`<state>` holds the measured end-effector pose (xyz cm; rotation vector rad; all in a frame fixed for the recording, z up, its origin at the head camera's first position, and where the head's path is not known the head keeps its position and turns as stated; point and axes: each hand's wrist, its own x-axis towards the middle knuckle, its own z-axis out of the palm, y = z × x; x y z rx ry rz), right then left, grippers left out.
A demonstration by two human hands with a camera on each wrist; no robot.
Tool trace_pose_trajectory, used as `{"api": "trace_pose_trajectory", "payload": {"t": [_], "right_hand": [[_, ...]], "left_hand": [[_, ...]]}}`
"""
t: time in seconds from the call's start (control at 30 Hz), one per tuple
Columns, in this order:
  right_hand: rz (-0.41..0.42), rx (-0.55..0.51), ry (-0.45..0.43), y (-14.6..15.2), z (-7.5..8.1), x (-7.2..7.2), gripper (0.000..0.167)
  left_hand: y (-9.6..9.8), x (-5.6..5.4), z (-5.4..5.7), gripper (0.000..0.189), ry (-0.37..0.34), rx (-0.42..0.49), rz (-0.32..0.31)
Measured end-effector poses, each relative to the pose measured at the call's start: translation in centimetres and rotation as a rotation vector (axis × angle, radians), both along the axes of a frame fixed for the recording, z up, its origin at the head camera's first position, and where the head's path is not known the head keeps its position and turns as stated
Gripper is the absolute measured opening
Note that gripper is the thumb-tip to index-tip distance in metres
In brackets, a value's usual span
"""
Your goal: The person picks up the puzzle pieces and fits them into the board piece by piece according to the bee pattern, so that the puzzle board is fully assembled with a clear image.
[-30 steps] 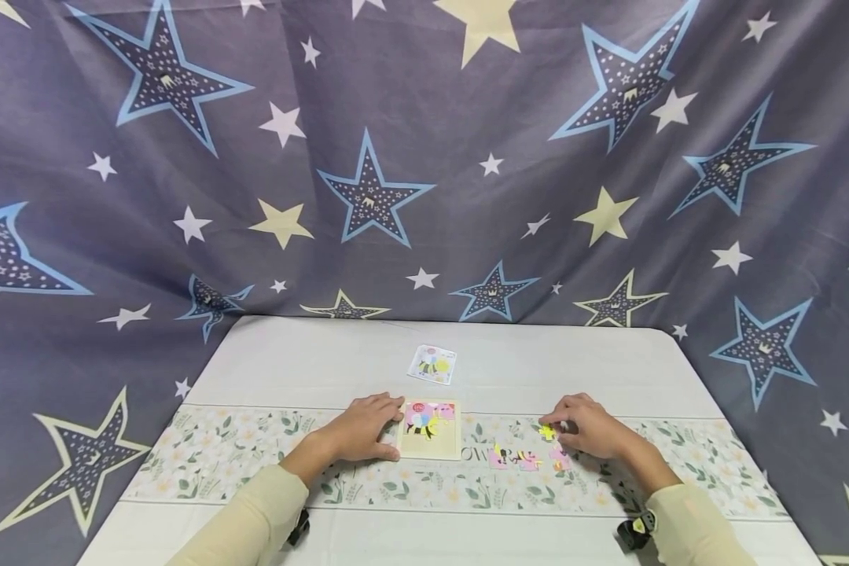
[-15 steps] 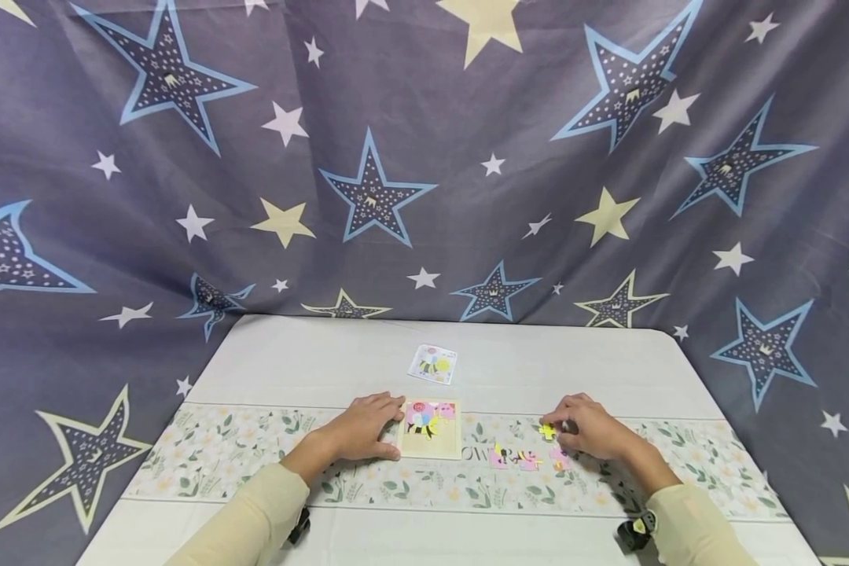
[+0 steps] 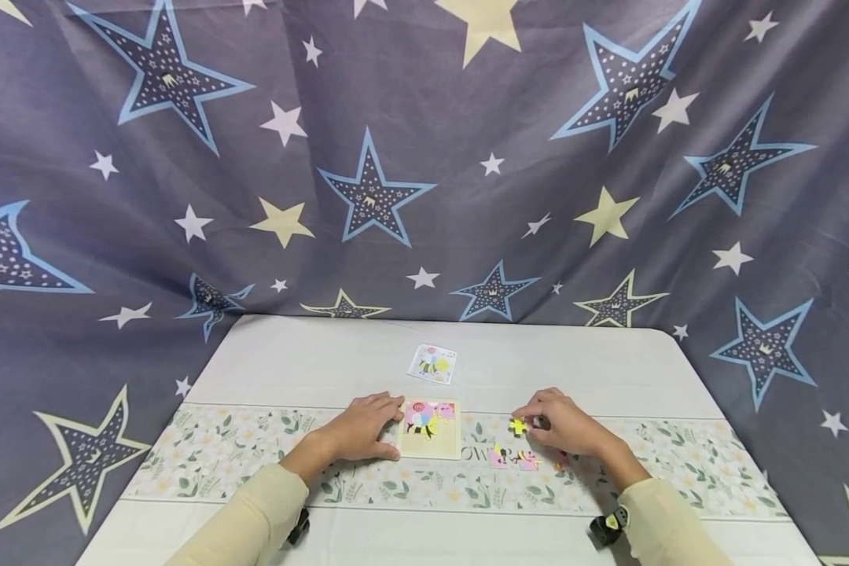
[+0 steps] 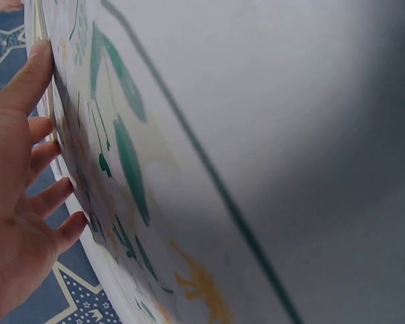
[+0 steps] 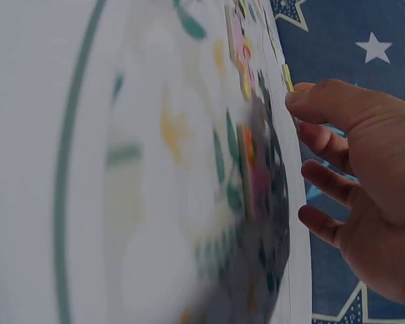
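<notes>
yellow puzzle piece (image 3: 517, 427), pinched by right hand (image 3: 566, 427), right of part-filled tray (image 3: 430, 449). left hand (image 3: 363, 428), fingers extended, at tray's left edge. apparent step: piece transfer; next move likely calls for aligning it with the tray's unfilled area.

White table (image 3: 311, 358) with floral band (image 3: 212, 456); bee card (image 3: 433, 365), puzzle tray (image 3: 424, 450), loose pink pieces (image 3: 498, 457) lying flat
</notes>
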<state>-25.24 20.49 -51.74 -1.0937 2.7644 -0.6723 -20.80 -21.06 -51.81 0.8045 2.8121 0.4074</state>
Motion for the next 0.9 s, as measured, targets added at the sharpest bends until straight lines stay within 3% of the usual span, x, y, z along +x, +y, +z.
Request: {"api": "trace_pose_trajectory", "payload": {"t": [0.3,0.63,0.9], "right_hand": [[0.052,-0.038,0.037,-2.5,0.0,-0.2,0.031],[0.041,-0.031,-0.009,-5.3,-0.2,0.0,0.032],[0.089,-0.018,0.032,-8.5,-0.2,0.1,0.034]], "left_hand": [[0.0,0.1,0.2,0.070,-0.008,-0.003,0.009],[0.1,0.1,0.2,0.071,-0.006,-0.001,0.006],[0.0,0.0,0.1,0.071,-0.006,-0.006,0.009]]}}
